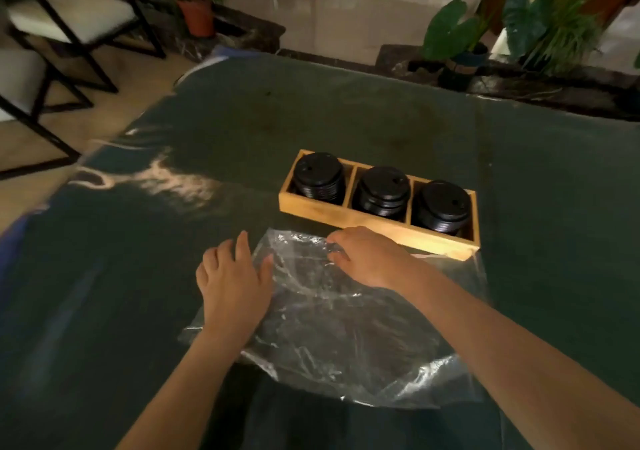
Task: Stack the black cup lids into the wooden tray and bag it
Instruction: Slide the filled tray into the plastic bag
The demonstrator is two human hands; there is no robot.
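A long wooden tray (349, 214) with three compartments lies on the dark green table. Each compartment holds a stack of black cup lids: left stack (319, 177), middle stack (383, 191), right stack (444, 210). A clear plastic bag (339, 332) lies flat on the table just in front of the tray. My left hand (232, 280) rests with fingers spread on the bag's left edge. My right hand (367, 255) pinches the bag's far edge close to the tray's front wall.
The dark green cloth-covered table (173, 276) extends left and far. Black-framed chairs with white cushions (69, 16) stand at the far left. Potted plants (195, 6) (460, 44) stand on the floor beyond the table.
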